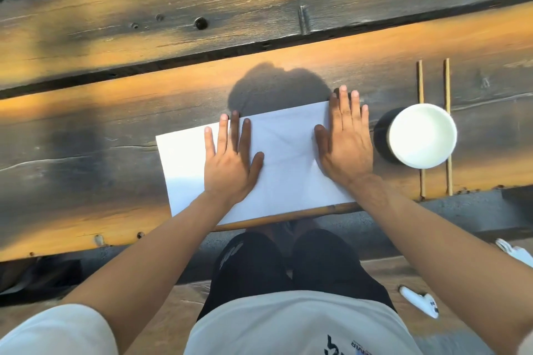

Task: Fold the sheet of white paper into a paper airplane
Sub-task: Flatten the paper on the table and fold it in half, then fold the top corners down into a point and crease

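Observation:
A sheet of white paper [285, 158] lies flat on the wooden table [115, 130], close to its near edge and slightly rotated. My left hand [230, 161] rests palm down on the middle-left of the sheet with its fingers spread. My right hand [344, 147] presses palm down on the sheet's right end, fingertips reaching past the far right corner. Faint crease lines show on the paper between the two hands. Neither hand grips anything.
A white paper cup [422, 135] stands just right of my right hand. Two thin wooden sticks [421, 86] lie behind and under the cup. A bamboo rod [317, 210] runs along the table's near edge under the paper. White shoes [419, 301] sit on the floor at right.

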Demonstrator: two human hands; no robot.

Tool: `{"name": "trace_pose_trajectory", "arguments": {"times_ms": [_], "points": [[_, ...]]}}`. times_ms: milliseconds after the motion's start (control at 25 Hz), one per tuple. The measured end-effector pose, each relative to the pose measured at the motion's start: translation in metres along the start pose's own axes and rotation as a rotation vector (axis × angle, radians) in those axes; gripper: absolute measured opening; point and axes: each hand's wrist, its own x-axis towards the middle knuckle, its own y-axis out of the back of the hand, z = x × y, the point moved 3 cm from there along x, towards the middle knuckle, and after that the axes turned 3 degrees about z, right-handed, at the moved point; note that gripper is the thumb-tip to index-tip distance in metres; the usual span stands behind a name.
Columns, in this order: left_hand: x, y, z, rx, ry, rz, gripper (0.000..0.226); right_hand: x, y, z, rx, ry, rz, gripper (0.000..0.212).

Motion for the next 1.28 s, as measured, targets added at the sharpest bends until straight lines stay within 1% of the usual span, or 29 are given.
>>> {"name": "trace_pose_trajectory", "arguments": {"times_ms": [120, 200, 280, 440, 520, 640, 720, 760, 840, 920, 1040, 1160, 1280], "points": [[0.006, 0.002, 0.026, -0.068, -0.118, 0.069, 0.074, -0.014, -0.014, -0.015, 0.036, 0.137, -0.014, 0.069], [0.01, -0.004, 0.035, -0.055, -0.168, 0.055, 0.073, -0.019, -0.023, -0.011, -0.007, 0.145, -0.028, 0.073], [0.01, -0.012, 0.033, -0.04, -0.181, 0.039, 0.074, -0.021, -0.026, -0.003, -0.04, 0.135, -0.035, 0.074], [0.011, -0.015, 0.029, -0.017, -0.178, 0.029, 0.077, -0.022, -0.026, -0.005, -0.006, 0.132, -0.048, 0.072], [0.01, -0.013, 0.033, -0.012, -0.176, 0.006, 0.078, -0.021, -0.024, -0.009, 0.044, 0.116, -0.08, 0.068], [0.01, -0.007, 0.035, -0.05, -0.187, 0.012, 0.074, -0.009, -0.012, -0.011, 0.108, -0.029, -0.053, 0.049], [0.011, -0.001, 0.036, -0.07, -0.19, 0.063, 0.07, 0.007, 0.001, -0.013, 0.112, -0.02, 0.008, 0.043], [0.01, 0.002, 0.036, -0.074, -0.18, 0.084, 0.068, 0.016, 0.006, -0.013, 0.093, 0.008, 0.001, 0.043], [0.009, 0.006, 0.034, -0.077, -0.158, 0.104, 0.067, 0.034, 0.018, -0.013, 0.01, 0.023, -0.077, 0.048], [0.003, 0.009, 0.03, -0.08, -0.139, 0.114, 0.065, 0.048, 0.025, -0.011, -0.066, -0.013, -0.138, 0.05], [-0.005, 0.012, 0.022, -0.102, -0.156, 0.123, 0.057, 0.065, 0.032, -0.012, -0.161, -0.055, -0.24, 0.041], [-0.009, 0.012, 0.015, -0.105, -0.197, 0.058, 0.055, 0.069, 0.039, -0.012, -0.13, -0.112, -0.36, 0.034], [-0.006, 0.013, 0.005, -0.103, -0.176, -0.013, 0.057, 0.065, 0.047, -0.01, -0.022, -0.175, -0.334, 0.026]]}}
